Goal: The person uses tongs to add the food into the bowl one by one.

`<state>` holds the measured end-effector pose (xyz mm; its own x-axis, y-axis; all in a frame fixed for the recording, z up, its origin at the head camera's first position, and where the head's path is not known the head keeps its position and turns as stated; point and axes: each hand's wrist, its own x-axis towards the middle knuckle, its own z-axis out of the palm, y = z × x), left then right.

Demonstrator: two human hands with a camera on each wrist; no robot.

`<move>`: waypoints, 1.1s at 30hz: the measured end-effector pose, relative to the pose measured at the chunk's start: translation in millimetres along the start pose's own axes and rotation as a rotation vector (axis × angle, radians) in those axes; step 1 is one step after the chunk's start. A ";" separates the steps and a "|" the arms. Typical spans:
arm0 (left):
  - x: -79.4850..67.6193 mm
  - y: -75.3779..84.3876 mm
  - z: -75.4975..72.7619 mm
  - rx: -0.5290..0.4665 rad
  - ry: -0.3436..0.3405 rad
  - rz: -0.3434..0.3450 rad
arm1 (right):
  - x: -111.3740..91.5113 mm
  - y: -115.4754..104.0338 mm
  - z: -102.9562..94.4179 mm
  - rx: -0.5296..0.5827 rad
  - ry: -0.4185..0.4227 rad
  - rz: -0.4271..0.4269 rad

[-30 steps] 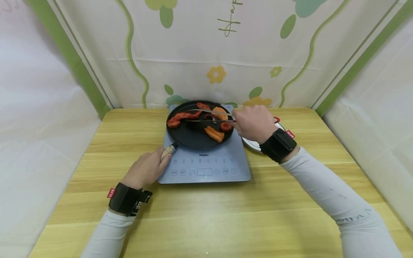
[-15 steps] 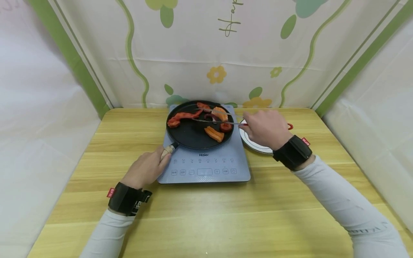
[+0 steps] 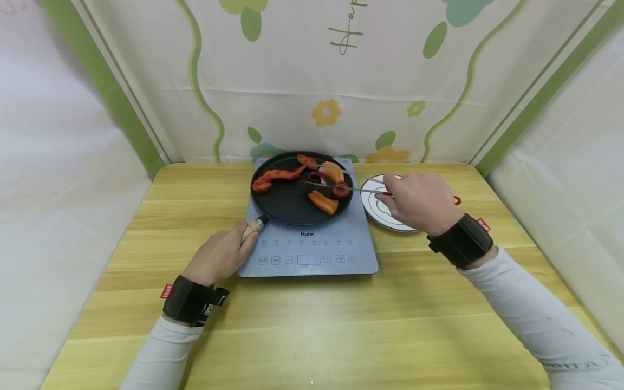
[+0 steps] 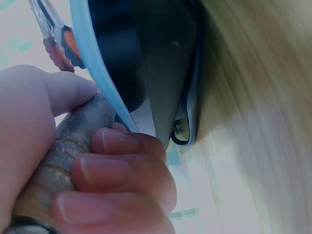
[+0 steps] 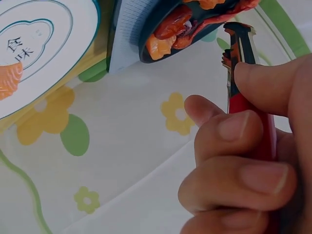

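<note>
My left hand (image 3: 219,254) grips the wooden handle (image 4: 73,131) of a black frying pan (image 3: 287,208), fingers curled round it. With my right hand (image 3: 421,200) I hold metal tongs (image 3: 370,191) by their red grips (image 5: 253,117). The two tong arms stand spread apart, and their tips overlap the right half of the pan in the head view. Several pieces of food lie in the pan: a long red strip (image 3: 275,176) at left, an orange ridged piece (image 3: 332,171), another orange piece (image 3: 323,202) nearer the front, and a round red piece (image 3: 340,190).
Beneath the pan sits a light blue Haier induction cooker (image 3: 309,244). A white plate (image 3: 377,214) to its right lies partly under my right hand; the right wrist view shows an orange ridged piece (image 5: 9,80) on it. Behind the wooden table (image 3: 302,325) hangs a floral cloth (image 3: 292,70).
My right hand has drawn the tongs to the right, from over the pan's middle toward the plate. More of the plate now shows. The left hand and the food have stayed in place.
</note>
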<state>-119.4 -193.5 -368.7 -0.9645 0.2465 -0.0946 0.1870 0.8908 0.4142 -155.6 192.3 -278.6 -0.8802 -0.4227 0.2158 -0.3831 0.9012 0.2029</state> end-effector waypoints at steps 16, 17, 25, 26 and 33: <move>1.1 -1.2 1.8 0.004 -0.007 0.000 | -33.2 23.5 6.6 0.066 0.003 0.050; 1.1 -1.3 1.8 0.003 -0.007 0.002 | -35.3 24.9 7.2 0.068 0.001 0.054; 1.8 -2.2 3.1 -0.003 0.000 0.005 | -51.4 34.2 9.8 0.075 -0.069 0.093; 1.9 -2.3 3.4 -0.003 0.000 0.004 | -53.3 35.1 9.9 0.077 -0.074 0.100; 1.4 -2.2 3.3 0.001 0.002 0.001 | -65.9 40.5 10.5 0.082 -0.056 0.084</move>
<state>-120.6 -193.8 -372.7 -0.9646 0.2470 -0.0920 0.1886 0.8906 0.4139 -116.0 257.6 -294.6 -0.9235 -0.3416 0.1745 -0.3271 0.9389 0.1068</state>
